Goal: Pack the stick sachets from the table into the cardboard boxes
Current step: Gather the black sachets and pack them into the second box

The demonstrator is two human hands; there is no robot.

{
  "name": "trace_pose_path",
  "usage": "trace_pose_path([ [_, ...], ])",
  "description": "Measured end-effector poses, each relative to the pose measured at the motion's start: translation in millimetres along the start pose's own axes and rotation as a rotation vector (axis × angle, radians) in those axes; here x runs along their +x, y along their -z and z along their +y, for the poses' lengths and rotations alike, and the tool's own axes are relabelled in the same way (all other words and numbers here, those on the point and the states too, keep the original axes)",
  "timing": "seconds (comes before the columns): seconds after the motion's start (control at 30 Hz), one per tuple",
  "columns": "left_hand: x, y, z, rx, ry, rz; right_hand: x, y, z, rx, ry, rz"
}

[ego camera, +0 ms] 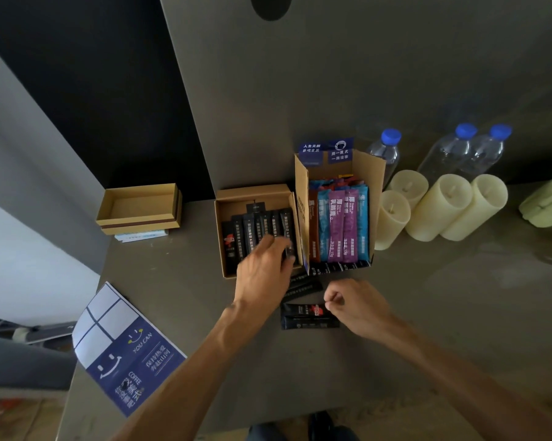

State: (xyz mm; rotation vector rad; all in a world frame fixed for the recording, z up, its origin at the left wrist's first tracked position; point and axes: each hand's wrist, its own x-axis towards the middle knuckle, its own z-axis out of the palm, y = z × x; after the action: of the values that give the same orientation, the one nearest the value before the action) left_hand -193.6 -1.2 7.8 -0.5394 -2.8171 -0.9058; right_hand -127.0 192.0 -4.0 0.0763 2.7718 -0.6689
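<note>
In the shallow brown cardboard box (236, 195), the left hand (263, 268) lies over the near ends of the row of black stick sachets (252, 227). Blur hides whether its grip holds one. Any new sachet should go in parallel to the row, snug against the right wall. Loose black sachets (301, 286) lie on the grey table (179, 281) just near the box. The right hand (356, 302) has a narrow pinching grip on the end of a black red-marked sachet (303, 311); lifting it level would ease passing it over.
</note>
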Motion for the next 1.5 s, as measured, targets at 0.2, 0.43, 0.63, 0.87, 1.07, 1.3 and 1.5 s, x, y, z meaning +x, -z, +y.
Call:
trace_pose_path([
  [0.2,-57.1,-23.4,11.0,0.191,0.036,-0.433,-5.7,-4.2,7.9,-0.098,-0.032,-0.04],
  [0.43,-56.7,-23.3,15.0,0.273,0.077,-0.425,-9.0,-4.3,1.5,-0.092,0.02,-0.031],
  [0.63,-66.8,1.2,3.6,0.005,0.156,-0.24,-24.8,16.1,-28.6,0.055,0.167,0.143],
  [0.87,-68.6,38.0,-11.4,-0.405,0.386,-0.047,-8.3,38.2,-99.6,0.45,0.274,0.238],
  [1.07,-63.5,57.1,-36.8,-0.271,0.464,0.132,51.5,42.9,-147.0,0.332,0.353,0.323],
  [1.3,-63.4,48.9,-57.5,-0.222,0.49,0.0,118.2,17.2,-159.9,0.28,0.255,0.199],
  [1.5,-62.4,40.0,-56.4,-0.288,0.462,-0.041,129.5,5.9,-160.5,0.224,0.232,0.17],
])
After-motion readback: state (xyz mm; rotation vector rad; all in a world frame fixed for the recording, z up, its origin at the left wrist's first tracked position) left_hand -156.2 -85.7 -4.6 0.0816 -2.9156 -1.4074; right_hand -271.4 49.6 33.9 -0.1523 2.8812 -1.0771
